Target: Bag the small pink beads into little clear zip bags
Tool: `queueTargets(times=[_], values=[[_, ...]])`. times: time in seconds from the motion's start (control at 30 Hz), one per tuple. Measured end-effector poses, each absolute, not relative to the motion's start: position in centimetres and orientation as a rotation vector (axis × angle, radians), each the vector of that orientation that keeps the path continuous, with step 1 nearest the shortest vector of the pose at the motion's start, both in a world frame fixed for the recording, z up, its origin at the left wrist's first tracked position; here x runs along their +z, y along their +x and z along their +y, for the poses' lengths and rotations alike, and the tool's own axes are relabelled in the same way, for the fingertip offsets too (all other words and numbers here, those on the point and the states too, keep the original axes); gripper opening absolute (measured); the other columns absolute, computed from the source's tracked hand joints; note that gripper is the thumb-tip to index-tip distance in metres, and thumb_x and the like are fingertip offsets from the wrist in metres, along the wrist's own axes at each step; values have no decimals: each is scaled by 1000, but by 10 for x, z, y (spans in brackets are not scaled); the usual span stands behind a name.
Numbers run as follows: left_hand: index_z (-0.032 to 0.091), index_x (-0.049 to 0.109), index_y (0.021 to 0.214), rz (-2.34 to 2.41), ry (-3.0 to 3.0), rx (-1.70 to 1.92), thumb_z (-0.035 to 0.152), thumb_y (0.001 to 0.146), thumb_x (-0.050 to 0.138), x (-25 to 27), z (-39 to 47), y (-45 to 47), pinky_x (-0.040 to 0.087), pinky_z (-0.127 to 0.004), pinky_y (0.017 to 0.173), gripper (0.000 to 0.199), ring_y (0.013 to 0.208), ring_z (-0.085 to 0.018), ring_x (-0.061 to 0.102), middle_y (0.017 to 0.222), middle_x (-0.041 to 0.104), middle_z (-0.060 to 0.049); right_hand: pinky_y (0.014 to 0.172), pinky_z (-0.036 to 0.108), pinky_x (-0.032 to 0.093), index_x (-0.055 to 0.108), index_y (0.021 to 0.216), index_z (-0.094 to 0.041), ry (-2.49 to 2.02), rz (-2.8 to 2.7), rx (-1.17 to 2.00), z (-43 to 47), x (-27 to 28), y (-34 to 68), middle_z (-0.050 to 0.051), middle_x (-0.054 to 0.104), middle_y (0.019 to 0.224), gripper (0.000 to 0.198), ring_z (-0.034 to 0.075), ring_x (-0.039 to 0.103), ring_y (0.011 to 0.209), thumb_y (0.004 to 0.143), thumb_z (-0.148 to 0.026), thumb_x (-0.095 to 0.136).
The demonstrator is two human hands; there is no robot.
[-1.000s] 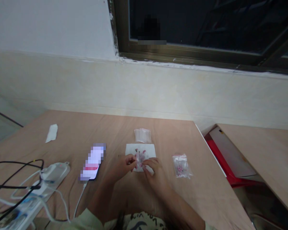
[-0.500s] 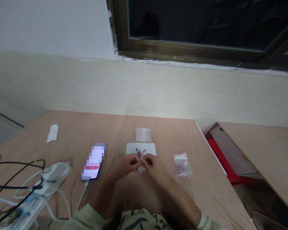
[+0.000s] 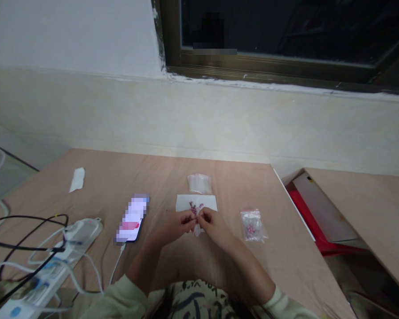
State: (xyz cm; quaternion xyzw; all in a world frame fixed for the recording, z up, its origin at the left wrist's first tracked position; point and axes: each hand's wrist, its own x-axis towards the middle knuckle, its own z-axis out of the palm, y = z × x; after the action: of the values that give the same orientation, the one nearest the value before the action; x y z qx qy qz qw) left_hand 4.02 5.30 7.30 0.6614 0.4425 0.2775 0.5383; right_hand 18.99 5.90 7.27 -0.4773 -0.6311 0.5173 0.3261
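Observation:
My left hand [image 3: 177, 227] and my right hand [image 3: 217, 227] meet fingertip to fingertip in the middle of the table. Both are closed in a pinch on a small clear plastic bag [image 3: 197, 230], whose lower part shows below the fingers with a little pink inside. The fingers hide its upper part. Just beyond them lies a white sheet of paper [image 3: 182, 203], bearing a cluster of tiny pink and dark red pieces [image 3: 193, 207], too small to name. Behind the paper is a stack of clear plastic bags [image 3: 199, 183].
On the right lies a zip bag with pink pieces [image 3: 252, 227]. A lit phone [image 3: 132, 219] on a white cable is at left, near a power strip [image 3: 75, 239] with tangled cords. A white scrap [image 3: 77, 179] lies far left. Right of the table edge is a red item [image 3: 306, 221].
The view has shifted slightly, so the table things sit a little higher and further right. My hands stay pinched together at the small bag, with only slight finger movement.

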Motion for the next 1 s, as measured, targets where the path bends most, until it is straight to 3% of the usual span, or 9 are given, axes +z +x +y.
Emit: queueTargets(times=[0.2,0.57,0.73,1.0], values=[[16,41,53,1157,1414,721,23,69,45,71,53,45,30,-18,44,18,43,-6,39,45,42,7,47,20,29,38,52,-18,-1239,-1547,1432,59,72,184,-5,37,50,17,8,36,49,66,-25,44],[17,39,51,1440,1557,878,21,64,47,66,50,37,26,-18,43,16,44,-6,34,47,36,8,47,21,28,41,55,-17,-1554,-1696,1118,50,66,182,-4,42,51,13,9,39,49,67,-21,44],[17,37,49,1470,1704,854,21,65,47,79,50,44,24,-18,43,19,43,-6,31,45,33,8,48,21,32,50,73,-16,-1439,-1738,1251,54,60,175,-1,51,58,9,10,45,51,70,-21,43],[16,46,61,1343,1545,831,31,74,44,65,58,26,31,-18,45,20,48,-8,39,53,43,6,38,20,29,52,64,-16,-1372,-1421,1450,73,50,187,-5,42,45,16,8,38,39,65,-21,37]])
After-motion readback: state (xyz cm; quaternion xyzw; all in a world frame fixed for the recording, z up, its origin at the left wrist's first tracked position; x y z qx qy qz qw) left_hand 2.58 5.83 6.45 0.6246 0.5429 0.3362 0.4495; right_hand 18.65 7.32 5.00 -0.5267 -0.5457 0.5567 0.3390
